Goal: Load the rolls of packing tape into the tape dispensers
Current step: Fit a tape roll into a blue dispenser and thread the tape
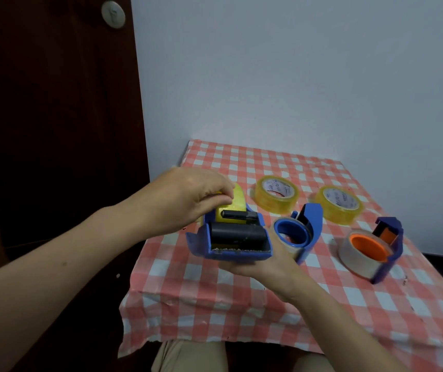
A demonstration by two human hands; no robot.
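Nearest the body, the right hand (pixel 263 267) is gripping the blue tape dispenser (pixel 231 252) from beneath. Just beyond, the left hand (pixel 183 200) is pinching the yellow tape roll (pixel 237 204), apparently seating it on the hub. It should be pushing squarely, film feeding toward the black roller (pixel 235 236). Farther right, the left spare roll (pixel 276 193) and right spare roll (pixel 339 204) are lying on the checked tablecloth (pixel 215 304).

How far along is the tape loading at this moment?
Done: the blue-hub dispenser and the orange-hub dispenser each already carry a roll. In hand: the right hand holds a third dispenser while the left hand grips the yellow roll seated in it. Left: two loose yellow rolls lie behind; no empty dispenser shows.
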